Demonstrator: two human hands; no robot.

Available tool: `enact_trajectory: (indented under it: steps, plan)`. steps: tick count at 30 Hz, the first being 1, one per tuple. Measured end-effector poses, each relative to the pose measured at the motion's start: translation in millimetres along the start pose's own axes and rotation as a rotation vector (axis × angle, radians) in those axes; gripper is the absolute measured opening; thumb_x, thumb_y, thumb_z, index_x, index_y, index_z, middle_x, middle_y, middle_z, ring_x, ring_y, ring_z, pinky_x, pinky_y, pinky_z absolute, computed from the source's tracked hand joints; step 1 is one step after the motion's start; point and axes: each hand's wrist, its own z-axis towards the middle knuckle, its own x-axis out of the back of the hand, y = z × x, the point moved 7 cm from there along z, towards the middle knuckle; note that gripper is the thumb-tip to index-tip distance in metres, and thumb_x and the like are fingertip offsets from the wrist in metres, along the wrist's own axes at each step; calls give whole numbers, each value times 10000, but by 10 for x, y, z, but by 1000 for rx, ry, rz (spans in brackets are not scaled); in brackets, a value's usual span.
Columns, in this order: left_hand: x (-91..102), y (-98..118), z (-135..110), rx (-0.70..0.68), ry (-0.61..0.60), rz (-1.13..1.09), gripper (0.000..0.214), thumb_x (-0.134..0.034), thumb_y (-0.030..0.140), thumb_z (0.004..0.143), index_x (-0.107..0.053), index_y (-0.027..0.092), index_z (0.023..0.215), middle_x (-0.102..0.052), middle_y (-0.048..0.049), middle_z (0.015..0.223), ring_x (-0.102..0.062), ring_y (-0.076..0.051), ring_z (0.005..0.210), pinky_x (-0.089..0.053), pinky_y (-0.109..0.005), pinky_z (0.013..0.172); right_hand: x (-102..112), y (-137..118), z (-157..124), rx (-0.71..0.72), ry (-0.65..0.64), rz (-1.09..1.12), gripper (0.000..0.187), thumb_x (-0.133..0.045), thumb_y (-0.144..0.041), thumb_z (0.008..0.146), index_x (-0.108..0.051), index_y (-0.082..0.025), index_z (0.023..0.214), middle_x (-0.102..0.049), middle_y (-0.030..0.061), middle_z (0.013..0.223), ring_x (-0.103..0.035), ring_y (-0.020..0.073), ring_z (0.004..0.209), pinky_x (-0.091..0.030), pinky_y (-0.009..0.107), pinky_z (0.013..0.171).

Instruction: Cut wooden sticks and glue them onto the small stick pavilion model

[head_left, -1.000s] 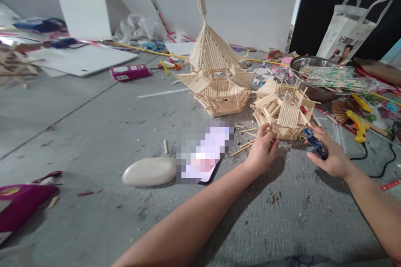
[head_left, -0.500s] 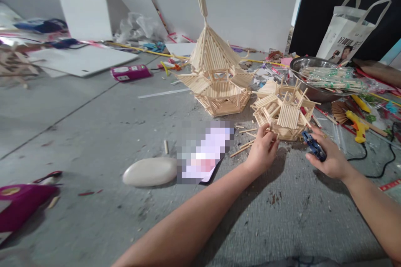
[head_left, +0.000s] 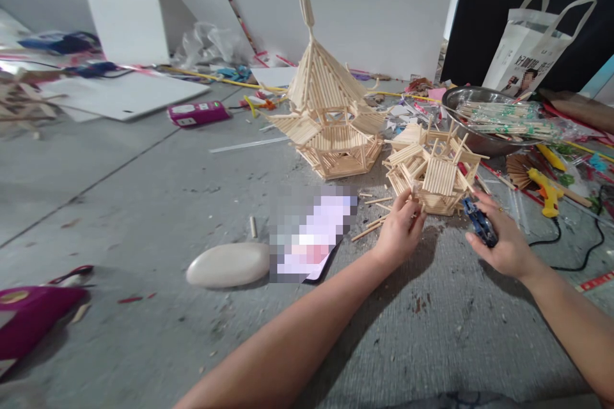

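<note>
A small model [head_left: 440, 176] built of thin wooden sticks stands on the floor, its roof panels sloping and several sticks poking up from the top. At its front left edge is my left hand [head_left: 399, 230], thumb and fingers pinched together; whatever lies between them is too small to make out. My right hand [head_left: 506, 246], just right of the model, is closed around pliers [head_left: 480, 222] with blue handles. Loose sticks [head_left: 368, 230] lie left of my left hand. A taller stick pavilion [head_left: 330, 108] with a pointed roof rises behind.
A phone [head_left: 314, 236] and a pale oval object [head_left: 228, 265] lie at centre left. To the right are a yellow glue gun [head_left: 547, 192] with a black cord and a metal bowl [head_left: 448, 102] of bagged sticks. A white bag [head_left: 520, 51] stands behind; purple boxes [head_left: 199, 114] lie left.
Both hands keep nearly the same places at the small model. The whole view has shifted very slightly.
</note>
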Motion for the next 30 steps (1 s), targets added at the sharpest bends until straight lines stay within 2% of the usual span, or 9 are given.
enact_trajectory:
  steps: [4,10,14,17,20,23,26,30]
  plan:
    - [11,-15,16,0,13,-18,113,-427,211,824,-500,183,743,-525,-124,1075,-455,-210,1132,-409,-377,906,-77,25,-18,12,-57,-20,476,-565,-164,676,-395,-243,1113,-435,136,1282,-351,299,1247,-373,474,945]
    - [30,-47,39,29,5,-25,127,-437,205,813,-504,185,707,-527,-108,1082,-458,-210,1133,-409,-370,910,-106,-14,-8,41,-88,-12,442,-545,-145,683,-392,-243,1086,-466,132,1250,-348,299,1251,-377,466,943]
    - [41,-15,24,12,16,-53,116,-440,216,813,-513,185,728,-543,-119,1080,-469,-216,1130,-401,-375,924,-116,-4,-15,25,-74,-7,436,-539,-147,687,-393,-243,1086,-476,127,1243,-320,290,1269,-363,470,957]
    - [25,48,1,-15,-5,-94,102,-445,219,813,-515,184,747,-548,-140,1103,-478,-221,1134,-405,-383,923,-62,26,-18,2,1,-11,428,-546,-158,698,-398,-239,1091,-487,128,1230,-336,279,1261,-369,458,958]
    - [-45,155,-34,-67,-102,-149,90,-450,214,812,-531,192,780,-552,-134,1135,-437,-223,1194,-414,-387,926,63,111,-23,-70,136,-14,352,-552,-210,725,-433,-227,1055,-484,134,1234,-392,275,1223,-389,449,944]
    - [-175,295,-96,-143,-296,-217,106,-458,212,813,-562,200,795,-590,-112,1091,-360,-211,1263,-412,-359,946,169,254,-41,-190,239,-3,314,-556,-270,737,-463,-220,1032,-521,128,1189,-456,285,1161,-383,479,943]
    - [-270,381,-153,-174,-443,-267,117,-478,202,804,-586,204,760,-620,-107,1036,-289,-213,1301,-392,-349,975,199,383,-64,-293,269,29,366,-557,-309,738,-465,-211,1078,-559,118,1127,-486,297,1121,-386,498,932]
    - [-303,415,-177,-194,-506,-305,112,-486,187,801,-591,187,760,-560,-144,1180,-206,-217,1328,-384,-350,982,200,428,-74,-314,281,31,386,-573,-325,725,-480,-206,1080,-565,118,1109,-500,297,1095,-392,483,925]
